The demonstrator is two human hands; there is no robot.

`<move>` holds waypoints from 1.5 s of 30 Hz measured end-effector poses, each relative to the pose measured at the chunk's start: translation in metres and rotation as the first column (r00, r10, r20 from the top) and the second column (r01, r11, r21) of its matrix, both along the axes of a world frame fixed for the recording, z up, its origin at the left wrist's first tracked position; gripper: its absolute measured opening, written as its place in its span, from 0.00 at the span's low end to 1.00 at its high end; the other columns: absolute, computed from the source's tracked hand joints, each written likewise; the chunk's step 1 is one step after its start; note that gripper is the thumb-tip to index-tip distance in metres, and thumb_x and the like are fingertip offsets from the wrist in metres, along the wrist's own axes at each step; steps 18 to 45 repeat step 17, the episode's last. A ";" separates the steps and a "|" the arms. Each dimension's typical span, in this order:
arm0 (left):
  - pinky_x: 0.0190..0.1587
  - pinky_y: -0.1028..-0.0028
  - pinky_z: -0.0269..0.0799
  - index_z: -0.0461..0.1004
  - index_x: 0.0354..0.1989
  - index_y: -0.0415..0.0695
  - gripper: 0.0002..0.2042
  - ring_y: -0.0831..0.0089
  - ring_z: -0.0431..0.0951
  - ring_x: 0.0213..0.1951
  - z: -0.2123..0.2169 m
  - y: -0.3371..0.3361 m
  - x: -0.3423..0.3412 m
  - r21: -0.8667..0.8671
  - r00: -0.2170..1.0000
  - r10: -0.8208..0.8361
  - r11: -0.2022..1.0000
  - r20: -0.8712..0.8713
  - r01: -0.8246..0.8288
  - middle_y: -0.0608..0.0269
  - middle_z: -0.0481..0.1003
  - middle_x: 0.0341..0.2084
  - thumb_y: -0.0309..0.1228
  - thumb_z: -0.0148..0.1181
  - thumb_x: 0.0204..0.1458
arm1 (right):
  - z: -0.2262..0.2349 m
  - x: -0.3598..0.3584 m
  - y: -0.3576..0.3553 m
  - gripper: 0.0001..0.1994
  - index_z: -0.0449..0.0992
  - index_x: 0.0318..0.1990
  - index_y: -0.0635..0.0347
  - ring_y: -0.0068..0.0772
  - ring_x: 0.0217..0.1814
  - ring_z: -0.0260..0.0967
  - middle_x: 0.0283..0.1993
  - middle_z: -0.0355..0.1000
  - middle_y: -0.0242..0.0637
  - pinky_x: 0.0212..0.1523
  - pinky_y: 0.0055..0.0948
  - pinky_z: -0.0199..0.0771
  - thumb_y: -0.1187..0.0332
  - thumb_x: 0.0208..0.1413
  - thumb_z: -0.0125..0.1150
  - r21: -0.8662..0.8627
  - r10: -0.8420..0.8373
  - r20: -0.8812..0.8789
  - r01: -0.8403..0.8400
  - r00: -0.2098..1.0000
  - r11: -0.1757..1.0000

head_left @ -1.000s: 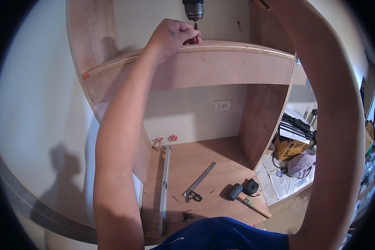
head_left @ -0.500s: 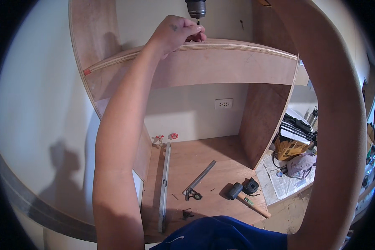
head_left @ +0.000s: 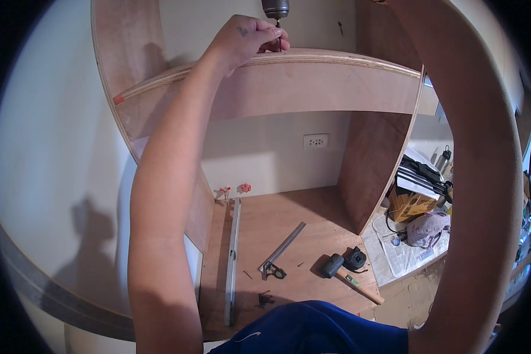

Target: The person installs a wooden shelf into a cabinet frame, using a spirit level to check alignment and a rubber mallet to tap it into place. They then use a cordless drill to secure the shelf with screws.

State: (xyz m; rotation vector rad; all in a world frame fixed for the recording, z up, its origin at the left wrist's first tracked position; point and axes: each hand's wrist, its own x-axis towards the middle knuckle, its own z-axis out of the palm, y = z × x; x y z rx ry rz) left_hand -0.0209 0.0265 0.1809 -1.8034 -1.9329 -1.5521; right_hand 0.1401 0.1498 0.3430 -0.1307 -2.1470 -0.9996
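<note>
My left hand point(head_left: 245, 41) is raised to the plywood shelf point(head_left: 324, 85), its fingers pinched round a thin dark screw point(head_left: 280, 45) standing upright near the shelf's front edge. Directly over it is the dark chuck of a power drill point(head_left: 275, 8), with its bit pointing down at the screw. The drill's body lies past the upper edge of the view. My right arm point(head_left: 472, 118) arches up the right side, and its hand is out of the picture.
On the lower plywood board lie a long metal level point(head_left: 232, 259), a combination square point(head_left: 282, 251), a mallet point(head_left: 351, 277), a tape measure point(head_left: 355, 258) and loose screws point(head_left: 265, 298). A wall socket point(head_left: 316, 141) sits behind. At right are a cardboard box point(head_left: 413, 205) and a pale bag point(head_left: 429, 229).
The whole view has shifted slightly, so the shelf and tools appear a little higher. My left hand keeps its pinch on the screw beneath the drill.
</note>
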 end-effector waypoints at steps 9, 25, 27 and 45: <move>0.56 0.69 0.79 0.79 0.52 0.33 0.15 0.69 0.84 0.45 0.001 0.002 -0.005 -0.010 1.000 -0.008 1.000 0.009 0.008 0.57 0.84 0.41 0.34 0.57 0.67 | -0.003 0.002 -0.004 0.28 0.81 0.47 0.56 0.47 0.49 0.81 0.43 0.82 0.44 0.51 0.43 0.79 0.57 0.36 0.81 -0.053 -0.010 0.001 0.010 1.000 0.999; 0.57 0.70 0.78 0.79 0.52 0.33 0.16 0.68 0.84 0.47 0.000 0.001 -0.003 -0.021 1.000 0.003 1.000 -0.007 -0.003 0.56 0.84 0.42 0.35 0.58 0.67 | -0.004 0.001 -0.001 0.29 0.80 0.50 0.55 0.46 0.50 0.81 0.44 0.83 0.44 0.52 0.42 0.79 0.56 0.38 0.80 -0.035 -0.040 0.007 0.040 0.999 0.999; 0.57 0.70 0.78 0.79 0.52 0.33 0.16 0.68 0.84 0.47 0.000 0.001 -0.003 -0.021 1.000 0.003 1.000 -0.007 -0.003 0.56 0.84 0.42 0.35 0.58 0.67 | -0.004 0.001 -0.001 0.29 0.80 0.50 0.55 0.46 0.50 0.81 0.44 0.83 0.44 0.52 0.42 0.79 0.56 0.38 0.80 -0.035 -0.040 0.007 0.040 0.999 0.999; 0.57 0.70 0.78 0.79 0.52 0.33 0.16 0.68 0.84 0.47 0.000 0.001 -0.003 -0.021 1.000 0.003 1.000 -0.007 -0.003 0.56 0.84 0.42 0.35 0.58 0.67 | -0.004 0.001 -0.001 0.29 0.80 0.50 0.55 0.46 0.50 0.81 0.44 0.83 0.44 0.52 0.42 0.79 0.56 0.38 0.80 -0.035 -0.040 0.007 0.040 0.999 0.999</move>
